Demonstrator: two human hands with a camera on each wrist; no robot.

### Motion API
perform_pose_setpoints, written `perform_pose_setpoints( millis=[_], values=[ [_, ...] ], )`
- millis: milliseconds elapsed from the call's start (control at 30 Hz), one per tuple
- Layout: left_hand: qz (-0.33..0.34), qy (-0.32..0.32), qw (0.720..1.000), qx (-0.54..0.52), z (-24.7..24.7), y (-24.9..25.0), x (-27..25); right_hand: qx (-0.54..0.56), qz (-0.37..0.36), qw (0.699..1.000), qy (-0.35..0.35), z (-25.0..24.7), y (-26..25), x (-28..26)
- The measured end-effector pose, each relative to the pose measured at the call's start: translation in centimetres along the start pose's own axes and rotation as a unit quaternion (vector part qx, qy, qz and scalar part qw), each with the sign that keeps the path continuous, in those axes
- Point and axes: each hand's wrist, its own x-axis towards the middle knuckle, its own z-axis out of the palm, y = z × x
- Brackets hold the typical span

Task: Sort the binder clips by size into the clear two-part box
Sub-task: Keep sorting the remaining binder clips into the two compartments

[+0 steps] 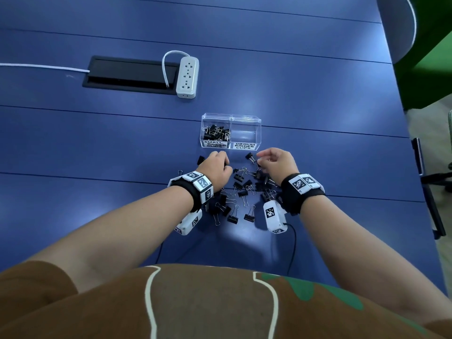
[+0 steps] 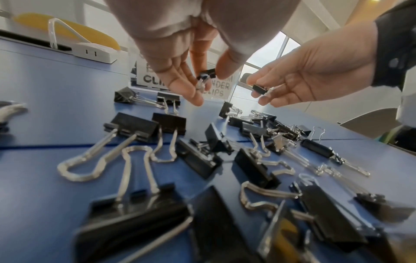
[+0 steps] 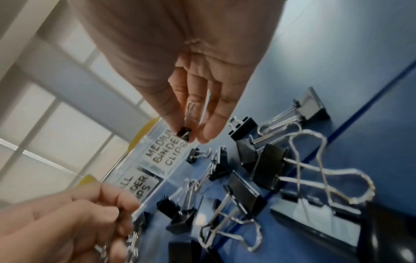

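Nearest the camera, a brown shirt with a pale outline and green patches [image 1: 220, 304] is filling the bottom of the head view. Both forearms are reaching forward, each wearing a black wrist strap with white marker blocks [image 1: 199, 183].

Between the wrists, a loose pile of black binder clips [image 1: 241, 192] is lying spread on the blue table [image 1: 97, 148]; the left wrist view is showing them in mixed sizes, wire handles pointing every way.

The left hand [image 1: 216, 167] is hovering over the pile's far left edge, fingers curled and pinching a small black clip [image 2: 207, 73] between thumb and fingertips. The right hand [image 1: 276, 161] is hanging over the far right edge, also pinching a small black clip [image 3: 184, 132] by its body, wire handle running up between the fingers.

Just beyond the hands, the clear two-part box [image 1: 231, 130] is standing on the table. Its left compartment, labelled SMALL BINDER CLIPS, is holding a heap of small clips [image 1: 216, 133]; the right compartment is labelled MEDIUM BINDER CLIPS.

Farther back, a white power strip [image 1: 187, 77] is lying beside a black recessed cable hatch [image 1: 129, 74], its cord looping into it. A white cable [image 1: 44, 67] is running off left. At the right edge, a green wall [image 1: 430, 45] is showing.
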Motion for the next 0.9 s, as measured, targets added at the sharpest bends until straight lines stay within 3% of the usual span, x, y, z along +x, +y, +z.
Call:
perform_pose_setpoints(
  millis=[167,267,533,733,900],
  values=[
    [0.003,-0.011,1.000,0.017,0.5,1.0,0.5,0.153,0.078,0.985,0.009,-0.7,0.5,0.0],
    [0.011,-0.015,0.998,0.053,1.1,1.5,0.9,0.182,0.108,0.977,0.034,-1.1,0.9,0.3],
    [0.037,-0.031,0.984,0.173,2.2,1.2,1.6,-0.060,0.101,0.990,0.078,-2.6,2.5,1.2],
    [0.049,0.023,0.994,0.096,0.7,0.9,1.5,-0.170,0.086,0.981,0.047,-1.1,1.9,0.6],
    [0.047,0.102,0.993,0.028,-2.7,0.6,3.0,-0.215,0.023,0.976,0.037,0.8,0.3,1.3]
  ],
)
